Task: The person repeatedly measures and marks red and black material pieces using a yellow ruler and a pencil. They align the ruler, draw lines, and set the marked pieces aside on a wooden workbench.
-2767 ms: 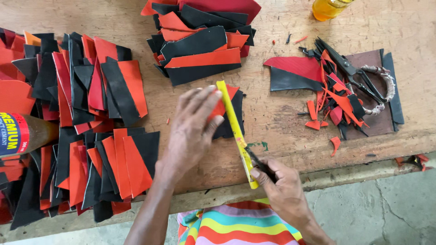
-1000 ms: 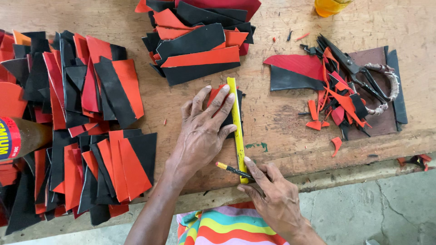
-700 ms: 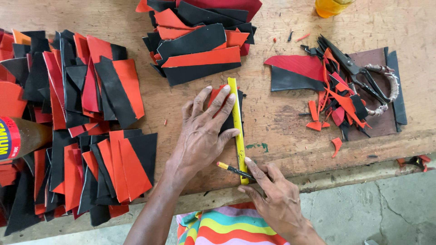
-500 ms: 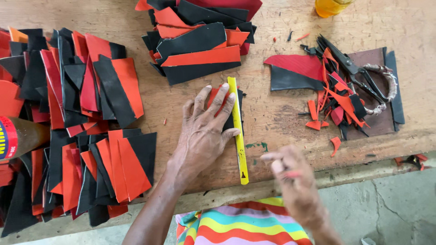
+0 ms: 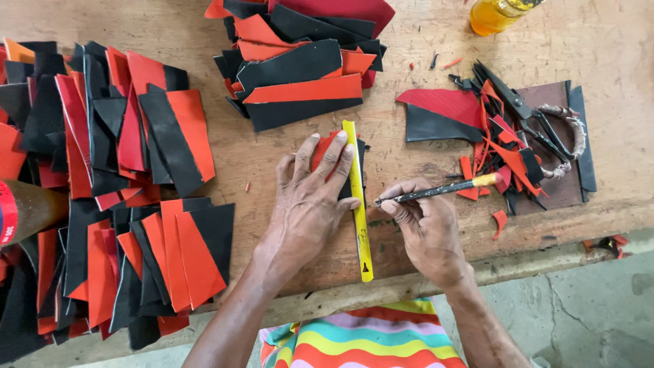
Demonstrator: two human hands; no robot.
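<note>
one yellow ruler [image 5: 357,201] lies on the wooden table [image 5: 272,157], its long axis running from the near edge away from the person, almost straight, the far end leaning slightly left. the left hand [image 5: 310,204] lies flat with fingers spread, pressing a small red piece [image 5: 325,146] that sits on a black piece [image 5: 359,163]; the fingertips touch the ruler's left edge. the right hand [image 5: 426,228] pinches one thin dark pencil [image 5: 436,191] between thumb and fingers. the pencil's long axis lies nearly level, its yellow end pointing right and a little up, its tip pointing left, just beside the ruler.

the cut pieces look like thin, matte sheet material, red and black, in slanted four-sided shapes. there are two big heaps: one left pile [image 5: 102,191] and one far pile [image 5: 300,61]; their pieces are too many to count. one pair of scissors [image 5: 538,123] with wrapped handles rests on a scrap heap [image 5: 490,143] at the right.
</note>
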